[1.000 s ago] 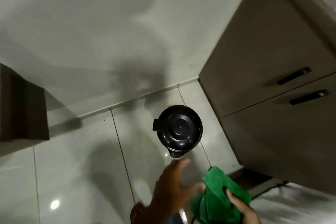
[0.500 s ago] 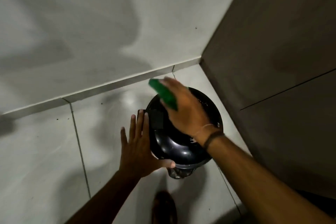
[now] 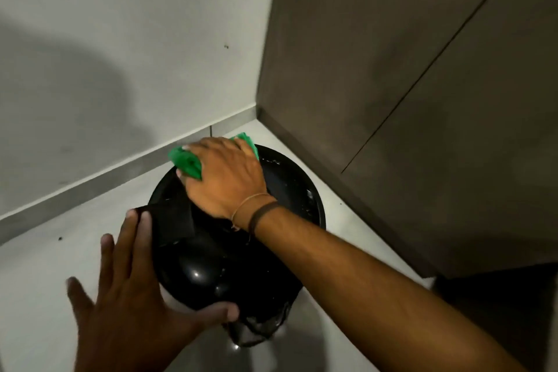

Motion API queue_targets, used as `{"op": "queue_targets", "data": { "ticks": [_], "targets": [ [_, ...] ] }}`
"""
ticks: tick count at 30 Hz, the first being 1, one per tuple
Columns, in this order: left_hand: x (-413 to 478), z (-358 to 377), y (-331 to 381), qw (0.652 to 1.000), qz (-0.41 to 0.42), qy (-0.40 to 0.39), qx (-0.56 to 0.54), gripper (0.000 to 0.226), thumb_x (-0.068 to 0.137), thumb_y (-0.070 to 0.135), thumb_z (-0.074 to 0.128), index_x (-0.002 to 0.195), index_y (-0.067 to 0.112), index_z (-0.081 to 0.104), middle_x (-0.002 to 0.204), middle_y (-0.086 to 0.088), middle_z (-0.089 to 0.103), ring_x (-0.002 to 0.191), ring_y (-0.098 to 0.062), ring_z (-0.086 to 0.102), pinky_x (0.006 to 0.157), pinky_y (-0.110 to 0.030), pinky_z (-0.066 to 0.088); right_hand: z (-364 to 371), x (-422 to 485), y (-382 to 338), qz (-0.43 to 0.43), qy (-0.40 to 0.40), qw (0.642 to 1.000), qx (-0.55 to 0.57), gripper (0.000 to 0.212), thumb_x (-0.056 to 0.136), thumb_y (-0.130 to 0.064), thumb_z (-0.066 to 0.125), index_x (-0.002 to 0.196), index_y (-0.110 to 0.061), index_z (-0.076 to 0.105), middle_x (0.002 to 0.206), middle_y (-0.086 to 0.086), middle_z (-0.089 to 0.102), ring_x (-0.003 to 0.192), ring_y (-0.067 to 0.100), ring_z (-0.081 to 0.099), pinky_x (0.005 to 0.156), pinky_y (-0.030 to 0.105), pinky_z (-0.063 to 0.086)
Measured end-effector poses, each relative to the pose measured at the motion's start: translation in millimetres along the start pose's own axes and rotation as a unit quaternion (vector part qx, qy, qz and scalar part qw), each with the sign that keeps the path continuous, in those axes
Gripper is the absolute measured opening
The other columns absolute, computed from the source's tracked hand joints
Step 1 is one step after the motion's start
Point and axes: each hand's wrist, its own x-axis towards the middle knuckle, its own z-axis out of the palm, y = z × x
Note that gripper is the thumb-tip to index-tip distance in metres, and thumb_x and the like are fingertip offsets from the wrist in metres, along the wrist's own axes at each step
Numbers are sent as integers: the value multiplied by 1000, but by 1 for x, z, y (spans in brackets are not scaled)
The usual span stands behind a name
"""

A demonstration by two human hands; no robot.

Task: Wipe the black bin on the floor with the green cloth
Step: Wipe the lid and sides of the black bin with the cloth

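The black bin (image 3: 241, 254) stands on the pale tiled floor (image 3: 45, 275) in a corner, near the grey wall (image 3: 120, 39) with its skirting strip (image 3: 105, 187) and just beside the dark brown cabinet (image 3: 407, 84) on the right. Its round, glossy lid faces up, dotted with small wet specks and highlights.

The right hand (image 3: 225, 174) lies palm down on the far part of the lid, pressing the green cloth (image 3: 187, 161) against it. The fingers curl over the cloth, which is bunched under the palm and shows at 2 places: a larger fold by the thumb side on the left and a small corner past the knuckles at the far edge. A thin cord and a dark band circle the right wrist (image 3: 256, 214).

The left hand (image 3: 133, 290) is spread open and flat against the near left side of the bin, fingers fanned apart with 2 fingertips touching a matte black flap at the lid's rim, and the thumb stretched along the lower front edge. It grips nothing.
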Motion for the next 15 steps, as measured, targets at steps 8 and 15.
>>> {"op": "queue_targets", "data": {
  "ticks": [8,15],
  "targets": [
    [-11,3,2,1000,16,11,12,176,19,118,49,163,41,-17,177,19,-18,167,-25,-6,124,-80,7,-24,-29,40,230,59,971,27,48,93,-55,48,129,-27,65,126,3,70,119,30,65,107,47,42],
    [-16,6,3,999,11,28,25,179,22,119,47,166,33,-15,181,7,-10,167,-32,-5,123,-81,6,-38,-74,45,324,71,942,52,55,97,-50,48,143,-20,55,136,8,65,127,33,61,111,50,44]
  ]
}}
